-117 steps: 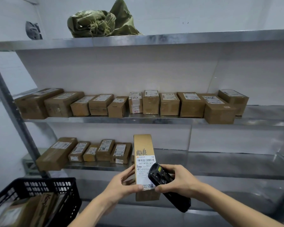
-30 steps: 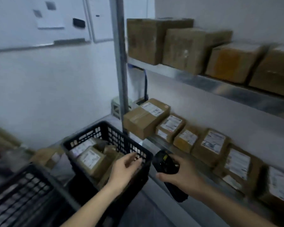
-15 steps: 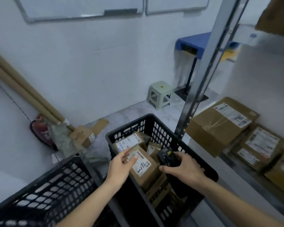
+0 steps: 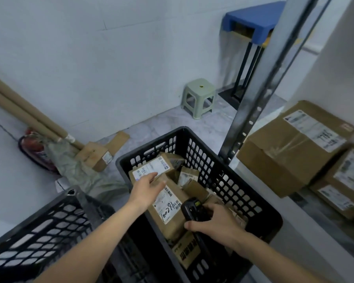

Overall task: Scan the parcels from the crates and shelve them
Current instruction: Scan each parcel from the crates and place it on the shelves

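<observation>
A black plastic crate [image 4: 243, 193] stands below me with several brown cardboard parcels inside. On top lies a parcel with a white label and handwritten numbers [image 4: 168, 205]. Behind it lies another labelled parcel [image 4: 151, 168]. My left hand [image 4: 145, 188] reaches into the crate with its fingers out flat over these two parcels, touching their tops. My right hand [image 4: 213, 221] grips a black handheld scanner [image 4: 190, 209] just over the crate's parcels.
A second black crate [image 4: 39, 231] sits at lower left. The metal shelf upright [image 4: 260, 99] rises right of the crate, with shelved parcels [image 4: 294, 144] beside it. A green stool [image 4: 199, 98], blue table [image 4: 253, 19], cardboard tubes [image 4: 29, 113] and a loose box [image 4: 96, 156] stand by the wall.
I have turned from the shelves down to the crate. My left hand, which held a tall parcel seconds ago, has come down onto the crate's top parcels. The scanner hand has dropped lower.
</observation>
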{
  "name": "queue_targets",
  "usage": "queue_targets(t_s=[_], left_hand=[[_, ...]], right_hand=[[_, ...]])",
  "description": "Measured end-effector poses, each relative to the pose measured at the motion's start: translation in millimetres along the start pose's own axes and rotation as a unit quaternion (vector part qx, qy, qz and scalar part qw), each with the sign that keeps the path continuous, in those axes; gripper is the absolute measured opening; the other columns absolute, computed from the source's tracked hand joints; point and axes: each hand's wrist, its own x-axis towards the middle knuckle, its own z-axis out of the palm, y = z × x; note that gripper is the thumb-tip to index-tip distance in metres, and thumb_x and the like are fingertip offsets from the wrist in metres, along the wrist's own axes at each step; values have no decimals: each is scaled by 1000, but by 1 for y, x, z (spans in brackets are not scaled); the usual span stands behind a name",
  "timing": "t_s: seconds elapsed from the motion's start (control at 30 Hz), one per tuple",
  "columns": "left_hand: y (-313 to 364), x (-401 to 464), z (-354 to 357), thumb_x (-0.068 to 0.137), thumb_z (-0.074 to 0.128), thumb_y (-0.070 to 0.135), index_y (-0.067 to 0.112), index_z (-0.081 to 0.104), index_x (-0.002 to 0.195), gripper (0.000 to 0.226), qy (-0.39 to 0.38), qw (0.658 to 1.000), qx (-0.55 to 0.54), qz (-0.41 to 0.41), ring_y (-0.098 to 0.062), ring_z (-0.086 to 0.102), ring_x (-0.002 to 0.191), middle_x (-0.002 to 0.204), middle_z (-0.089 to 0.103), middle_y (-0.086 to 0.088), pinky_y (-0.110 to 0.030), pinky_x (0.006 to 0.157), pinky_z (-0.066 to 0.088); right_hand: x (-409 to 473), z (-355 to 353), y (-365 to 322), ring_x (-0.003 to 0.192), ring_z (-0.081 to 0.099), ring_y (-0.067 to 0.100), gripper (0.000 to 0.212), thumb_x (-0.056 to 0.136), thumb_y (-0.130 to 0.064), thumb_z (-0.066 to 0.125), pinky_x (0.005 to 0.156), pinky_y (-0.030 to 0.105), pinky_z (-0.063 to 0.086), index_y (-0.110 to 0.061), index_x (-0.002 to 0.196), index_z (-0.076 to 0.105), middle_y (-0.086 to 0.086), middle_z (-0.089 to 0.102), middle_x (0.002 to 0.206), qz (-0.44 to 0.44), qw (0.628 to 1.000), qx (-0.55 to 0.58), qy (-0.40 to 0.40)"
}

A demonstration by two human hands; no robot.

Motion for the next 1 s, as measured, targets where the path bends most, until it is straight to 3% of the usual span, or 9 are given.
queue_targets(t_s=[0.1,0.17,0.23,0.37,0.43,0.6,0.77,0.93,1.0], left_hand=[[-4,9,11,97,63,40,9,47,149,62,-6,999,46,-8,-22,50,135,147,53,-6,-32,108,40],[-5,12,16,99,61,36,9,48,146,56,3,998,63,-17,-22,55,128,141,58,-6,-28,97,43],[-8,15,21,100,60,31,9,52,143,48,4,998,64,-25,-23,59,121,135,62,-6,-27,91,44],[-10,20,21,100,59,24,13,56,140,42,1,998,45,-36,-19,61,115,125,65,1,-25,91,44],[-14,22,17,99,59,23,16,59,138,40,5,999,29,-30,-14,63,110,123,66,6,-28,93,48],[-4,12,2,97,64,24,14,55,143,48,30,999,-7,11,-19,52,130,140,55,1,-41,112,42],[17,-12,-12,95,67,20,20,59,138,44,39,996,-40,74,-14,56,118,128,57,5,-30,98,45],[41,-51,-33,95,68,23,35,63,129,36,32,988,-90,125,2,59,107,119,64,13,-14,83,47],[53,-69,-41,95,69,22,39,66,124,34,18,982,-132,137,2,60,111,121,67,15,-22,91,52]], right_hand=[[8,7,4,94,67,-1,40,70,-47,94,78,16,55,-35,96,67,-17,72,104,1,1000,21,6],[12,10,8,96,68,1,51,69,-48,94,75,16,54,-32,111,69,-16,73,106,2,999,48,20],[14,12,11,94,67,0,44,72,-45,93,70,13,51,-31,106,69,-17,71,103,7,997,74,28],[14,17,15,89,65,-1,37,72,-40,94,70,15,51,-35,84,59,-19,68,94,7,991,124,50],[9,18,12,87,62,-3,38,73,-38,94,71,16,50,-35,84,57,-20,64,93,2,987,146,60],[-6,5,2,92,68,2,39,72,-37,95,80,22,56,-37,94,63,-19,69,98,-32,982,163,87],[-35,-9,-12,96,68,5,38,74,-38,93,81,25,55,-34,103,68,-19,69,101,-65,969,194,139],[-77,-22,-22,85,74,2,29,75,-39,92,70,19,53,-33,99,76,-16,79,94,-89,949,239,186],[-97,-24,-25,88,76,9,37,72,-43,93,78,28,58,-29,103,78,-13,80,93,-92,944,242,205]])
